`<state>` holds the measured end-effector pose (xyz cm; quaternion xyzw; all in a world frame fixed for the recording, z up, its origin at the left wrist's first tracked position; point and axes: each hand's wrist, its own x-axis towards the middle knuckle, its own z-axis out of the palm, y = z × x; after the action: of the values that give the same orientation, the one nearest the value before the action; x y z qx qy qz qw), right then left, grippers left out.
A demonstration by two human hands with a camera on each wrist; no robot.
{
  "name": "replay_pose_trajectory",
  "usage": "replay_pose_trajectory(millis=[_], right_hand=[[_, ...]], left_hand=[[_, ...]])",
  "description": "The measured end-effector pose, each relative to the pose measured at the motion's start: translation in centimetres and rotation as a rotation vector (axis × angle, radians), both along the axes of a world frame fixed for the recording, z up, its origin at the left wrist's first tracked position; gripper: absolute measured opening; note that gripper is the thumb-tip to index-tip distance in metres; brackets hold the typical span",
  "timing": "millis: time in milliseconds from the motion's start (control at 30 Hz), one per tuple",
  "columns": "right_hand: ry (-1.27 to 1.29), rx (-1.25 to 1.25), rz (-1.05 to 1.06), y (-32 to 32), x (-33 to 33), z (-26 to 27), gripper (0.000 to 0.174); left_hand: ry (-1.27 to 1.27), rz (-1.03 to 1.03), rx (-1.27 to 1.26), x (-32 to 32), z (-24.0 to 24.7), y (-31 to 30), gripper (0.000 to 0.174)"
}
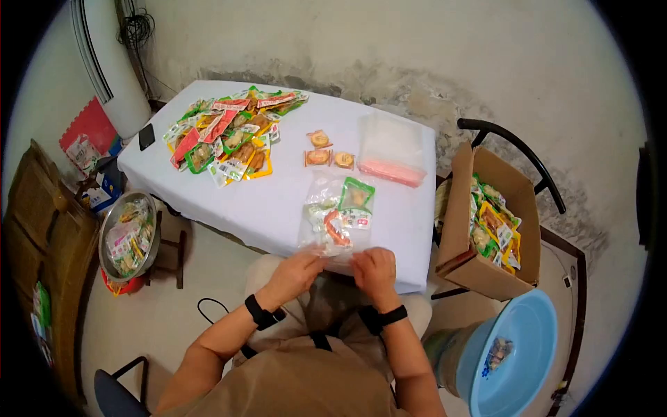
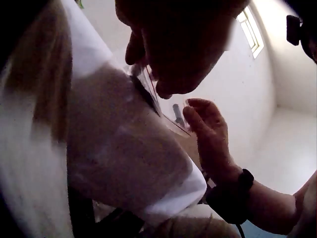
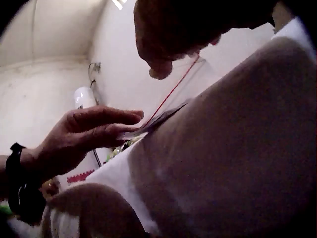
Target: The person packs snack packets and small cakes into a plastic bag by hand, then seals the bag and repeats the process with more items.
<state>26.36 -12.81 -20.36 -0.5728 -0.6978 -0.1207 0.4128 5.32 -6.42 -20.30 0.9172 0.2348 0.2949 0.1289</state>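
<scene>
A clear plastic bag lies at the table's front edge, with a green-edged packet and a red-and-white packet inside. The left hand pinches one corner of the bag's near edge, and the right hand pinches the other corner. In the left wrist view the left hand is dark and close, with the right hand beyond it. A red line along the bag's edge runs between the left hand and the right hand in the right wrist view.
Colourful packets are heaped on the table's left beside a phone. Three small biscuit packs and a stack of clear bags lie further back. A cardboard box and a blue basin stand right, a metal bowl left.
</scene>
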Motion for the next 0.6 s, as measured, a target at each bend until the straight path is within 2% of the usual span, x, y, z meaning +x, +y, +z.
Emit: replay_pose_trajectory(millis=[67,133,200,233,300,333,400,433,500,600], right_hand=[[-0.161,0.048,0.155,-1.1,-0.6,0.1,0.026],[-0.197,-0.022,0.170,-1.2,-1.6,-0.3,0.025],[-0.298,-0.084,0.093,-0.8,-2.5,-0.3,0.021],[-0.303,-0.088,0.098,-0.5,-2.9,-0.1,0.021],[-0.318,-0.160,-0.002,0.1,-3.5,0.6,0.020],[-0.324,-0.162,0.002,0.3,-3.7,0.5,0.020],[-0.352,-0.169,-0.009,1.2,-3.9,0.2,0.022],[-0.361,-0.167,-0.006,1.5,-4.1,0.2,0.022],[-0.428,-0.190,-0.018,2.2,-4.4,0.3,0.015],[-0.449,-0.164,-0.029,3.4,-5.3,1.3,0.006]], left_hand=[[-0.140,-0.031,0.044,-0.1,-0.1,-1.3,0.026],[-0.200,-0.017,0.028,-0.5,-1.1,-2.3,0.031],[-0.342,0.223,0.165,-0.7,-1.4,-2.9,0.038],[-0.346,0.229,0.160,-0.5,-1.3,-2.5,0.038],[-0.452,0.512,0.027,0.4,0.4,-1.7,0.031],[-0.456,0.518,0.024,0.3,-0.2,-1.3,0.031],[-0.413,0.325,-0.204,0.2,-1.7,-0.1,0.027],[-0.421,0.328,-0.203,0.2,-2.3,0.1,0.027],[-0.387,0.250,-0.383,0.3,-3.1,0.2,0.025],[-0.516,0.203,-0.298,0.7,-3.6,0.3,0.023]])
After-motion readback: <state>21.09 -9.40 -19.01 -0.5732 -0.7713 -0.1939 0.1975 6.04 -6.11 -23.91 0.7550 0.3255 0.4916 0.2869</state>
